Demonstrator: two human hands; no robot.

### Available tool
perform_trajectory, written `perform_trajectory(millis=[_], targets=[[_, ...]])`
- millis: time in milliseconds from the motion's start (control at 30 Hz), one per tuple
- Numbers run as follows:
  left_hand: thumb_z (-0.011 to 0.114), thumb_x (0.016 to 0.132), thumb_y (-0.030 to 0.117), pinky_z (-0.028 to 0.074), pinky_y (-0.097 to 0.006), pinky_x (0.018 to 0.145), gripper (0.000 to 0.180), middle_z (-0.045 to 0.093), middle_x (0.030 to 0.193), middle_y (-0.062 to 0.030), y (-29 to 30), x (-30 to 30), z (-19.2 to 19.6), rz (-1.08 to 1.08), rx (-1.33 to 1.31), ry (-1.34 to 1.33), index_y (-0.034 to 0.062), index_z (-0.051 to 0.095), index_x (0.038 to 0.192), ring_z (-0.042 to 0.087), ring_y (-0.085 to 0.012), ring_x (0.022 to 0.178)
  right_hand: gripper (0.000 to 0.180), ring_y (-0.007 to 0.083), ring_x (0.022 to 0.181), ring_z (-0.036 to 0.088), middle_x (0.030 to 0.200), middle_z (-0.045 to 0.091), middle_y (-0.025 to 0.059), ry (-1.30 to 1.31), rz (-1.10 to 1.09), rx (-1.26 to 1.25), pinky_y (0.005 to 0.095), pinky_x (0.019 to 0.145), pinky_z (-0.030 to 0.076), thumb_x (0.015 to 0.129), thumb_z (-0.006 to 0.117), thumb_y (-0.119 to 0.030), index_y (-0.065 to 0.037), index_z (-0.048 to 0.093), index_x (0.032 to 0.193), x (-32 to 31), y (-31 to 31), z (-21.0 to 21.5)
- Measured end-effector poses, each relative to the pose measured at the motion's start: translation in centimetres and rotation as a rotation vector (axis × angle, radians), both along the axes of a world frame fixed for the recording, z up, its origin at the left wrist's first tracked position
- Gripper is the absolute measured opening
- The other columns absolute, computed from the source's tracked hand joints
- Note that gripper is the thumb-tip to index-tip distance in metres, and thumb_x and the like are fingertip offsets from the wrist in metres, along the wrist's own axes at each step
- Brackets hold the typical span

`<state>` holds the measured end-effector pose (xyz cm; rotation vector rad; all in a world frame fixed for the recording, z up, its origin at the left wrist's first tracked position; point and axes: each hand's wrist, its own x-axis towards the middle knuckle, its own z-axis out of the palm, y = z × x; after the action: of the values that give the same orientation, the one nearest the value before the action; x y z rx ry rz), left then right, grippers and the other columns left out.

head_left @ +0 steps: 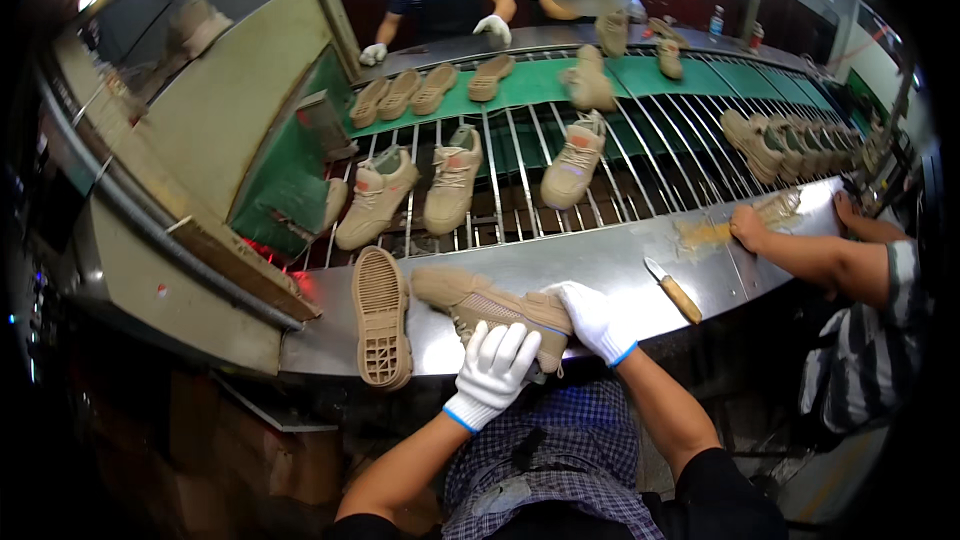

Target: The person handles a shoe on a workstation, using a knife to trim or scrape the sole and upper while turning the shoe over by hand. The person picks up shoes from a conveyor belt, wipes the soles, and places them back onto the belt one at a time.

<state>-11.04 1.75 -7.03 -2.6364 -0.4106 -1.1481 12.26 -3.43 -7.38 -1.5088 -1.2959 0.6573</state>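
A tan lace-up shoe [490, 302] lies tilted on its side at the front edge of the metal ledge, toe toward the left. My left hand [492, 370], in a white glove, has its fingers closed over the shoe's near side by the opening. At the heel end, my right hand [592, 322], gloved too, grips the shoe from the right. Just left of the toe is a tan ridged sole [382, 320], tread up, slightly overhanging the edge. To the right of my hands lies a knife [675, 292] with a wooden handle.
Beyond the metal ledge [620, 240], tan shoes [455, 183] stand on a roller conveyor [515, 210]. Several soles [400, 93] rest on a green belt [540, 80]. At left is a machine housing [190, 130]. Co-workers stand opposite; another person's hand [746, 228] touches the ledge at right.
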Motion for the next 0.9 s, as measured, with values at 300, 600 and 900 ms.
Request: perform_trajectory(millis=[300, 600, 900], targets=[[0.105, 0.057, 0.037, 0.06, -0.047, 0.095, 0.082, 0.076, 0.112, -0.0199, 4.0, 2.5, 13.2, -0.272, -0.465, -0.275, -0.0005, 0.07, 0.121, 0.074, -0.0409, 0.102, 0.037, 0.0329, 0.113, 0.072, 0.12, 0.074, 0.0221, -0.02, -0.278, 0.453, 0.0401, 0.104, 0.054, 0.109, 0.058, -0.021, 0.006, 0.067, 0.132, -1.0, 0.5, 10.0], [0.1, 0.058, 0.034, 0.061, -0.046, 0.092, 0.072, 0.077, 0.112, -0.0176, 2.8, 3.0, 12.3, -0.355, -0.422, -0.173, 0.0021, 0.074, 0.116, 0.075, -0.0382, 0.099, 0.047, 0.0398, 0.097, 0.074, 0.106, 0.073, 0.0263, -0.372, -0.171, -0.146, 0.0441, 0.085, 0.058, 0.107, 0.062, -0.041, 0.002, 0.064, 0.127, 0.6, -4.1, 14.7], [0.086, 0.069, 0.021, 0.062, -0.047, 0.087, 0.049, 0.075, 0.114, -0.0169, 0.5, 0.7, 8.7, -0.53, -0.271, -0.096, 0.0037, 0.075, 0.114, 0.072, -0.0369, 0.096, 0.067, 0.0372, 0.083, 0.072, 0.091, 0.073, 0.0234, -0.671, 0.251, -0.34, 0.0448, 0.076, 0.056, 0.096, 0.067, -0.066, 0.001, 0.069, 0.106, 2.7, -5.5, 12.5]])
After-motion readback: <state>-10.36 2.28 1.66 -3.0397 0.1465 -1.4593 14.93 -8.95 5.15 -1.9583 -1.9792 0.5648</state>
